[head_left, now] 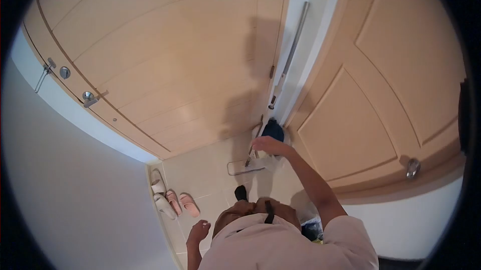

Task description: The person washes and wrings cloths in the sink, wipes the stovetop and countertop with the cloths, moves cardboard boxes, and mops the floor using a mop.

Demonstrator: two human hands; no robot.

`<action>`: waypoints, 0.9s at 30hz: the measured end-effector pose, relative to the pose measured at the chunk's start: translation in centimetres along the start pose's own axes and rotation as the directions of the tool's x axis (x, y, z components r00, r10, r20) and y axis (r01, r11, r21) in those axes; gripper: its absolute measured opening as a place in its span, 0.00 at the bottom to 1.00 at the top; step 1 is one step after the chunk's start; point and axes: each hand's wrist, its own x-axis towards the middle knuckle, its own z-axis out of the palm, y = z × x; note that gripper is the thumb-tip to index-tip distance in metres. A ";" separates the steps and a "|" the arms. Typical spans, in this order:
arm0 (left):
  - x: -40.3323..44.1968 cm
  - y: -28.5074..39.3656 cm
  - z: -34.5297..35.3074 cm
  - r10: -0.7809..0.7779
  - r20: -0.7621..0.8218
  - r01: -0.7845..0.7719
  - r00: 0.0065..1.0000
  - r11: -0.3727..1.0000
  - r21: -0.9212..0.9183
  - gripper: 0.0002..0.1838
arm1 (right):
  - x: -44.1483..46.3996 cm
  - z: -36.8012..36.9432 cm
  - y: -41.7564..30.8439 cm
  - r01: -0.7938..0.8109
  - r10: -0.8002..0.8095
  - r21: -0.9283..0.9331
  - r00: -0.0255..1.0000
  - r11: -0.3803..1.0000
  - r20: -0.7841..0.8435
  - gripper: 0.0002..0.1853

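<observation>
My right hand (269, 146) reaches forward over the lower part of a long-handled flat mop. Its fingertips overlap the thin lower shaft; whether they grip it is hidden from above. The mop's wire-framed head (239, 169) is on the floor tiles. A long metal pole (296, 37) slants up the wall strip between two doors; I cannot tell if it joins that shaft. Down at my left side, my left hand (199, 232) hangs with loosely bent fingers and nothing visible in it. Beyond my right hand is a dark blue bundle (273, 130) with whitish plastic around it.
Ahead stands a wooden door (190, 54) with a lever handle (89, 98). Another wooden door (350, 124) with a round knob (413, 168) is on the right. Pink slippers (189, 205) and pale slippers (164, 206) lie by the left wall. Bags (311, 230) sit beside my right hip.
</observation>
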 end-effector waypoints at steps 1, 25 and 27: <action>2.4 0.5 0.8 0.111 0.071 -0.102 0.991 0.987 -0.122 0.16 | 0.5 -1.9 0.9 0.248 -0.245 0.060 0.968 0.967 -0.054 0.17; -17.1 17.4 25.7 -0.834 0.048 0.385 0.550 0.202 -0.901 0.17 | 13.0 -32.1 8.5 0.548 -0.400 0.567 0.837 0.615 -0.374 0.15; -17.3 17.1 27.6 -0.832 0.038 0.373 0.553 0.206 -0.905 0.17 | 7.8 -29.2 0.2 0.687 -0.456 0.504 0.725 0.523 -0.516 0.16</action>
